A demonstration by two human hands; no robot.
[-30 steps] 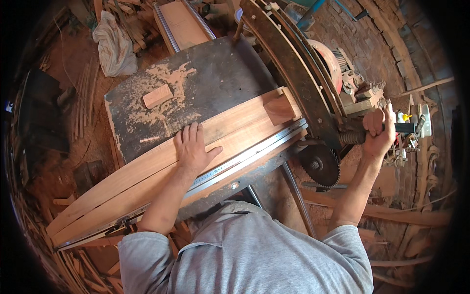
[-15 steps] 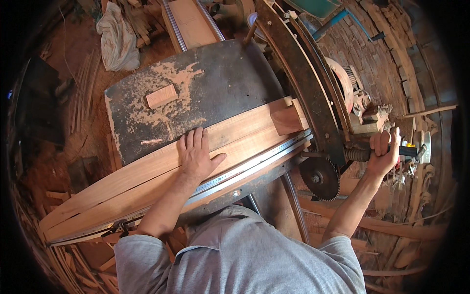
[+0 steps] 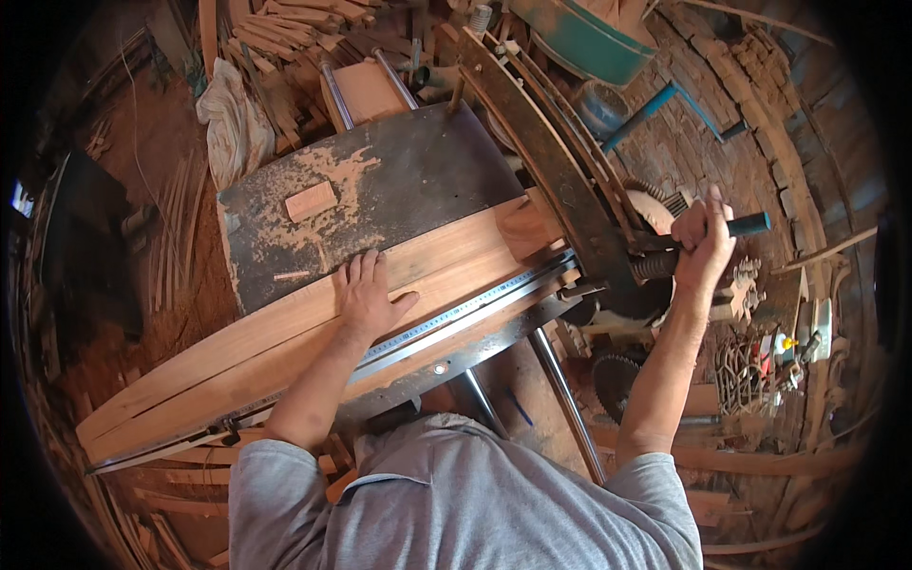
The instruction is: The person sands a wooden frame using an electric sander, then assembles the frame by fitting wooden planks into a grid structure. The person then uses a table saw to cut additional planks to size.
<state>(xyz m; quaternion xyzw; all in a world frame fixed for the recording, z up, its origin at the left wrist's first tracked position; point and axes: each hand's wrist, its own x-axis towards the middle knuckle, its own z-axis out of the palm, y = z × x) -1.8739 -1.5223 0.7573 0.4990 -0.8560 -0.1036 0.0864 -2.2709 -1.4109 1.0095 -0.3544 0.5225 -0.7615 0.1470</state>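
Observation:
My left hand (image 3: 366, 290) lies flat with its fingers spread on two long, pale wooden planks (image 3: 256, 332). The planks lie side by side against a metal fence with a measuring tape (image 3: 446, 319) along it. A short wood block (image 3: 527, 228) rests on their far right end, beside the dark, curved arm (image 3: 560, 152) of a saw machine. My right hand (image 3: 703, 237) is closed round a dark handle (image 3: 750, 225) at the machine's right side. Near my right forearm, partly hidden, is a toothed circular saw blade (image 3: 613, 380).
Beyond the planks is a dark tabletop (image 3: 437, 157), dusted with sawdust and bearing a small wood block (image 3: 311, 201). Metal rails (image 3: 570, 404) run below the fence. Scrap wood (image 3: 294, 38), a pale sack (image 3: 233, 123) and a blue crank (image 3: 655, 109) surround the machine.
My right hand and the handle have moved away from me and leftward, along with the machine's arm. The left hand stays on the planks. The view has shifted slightly.

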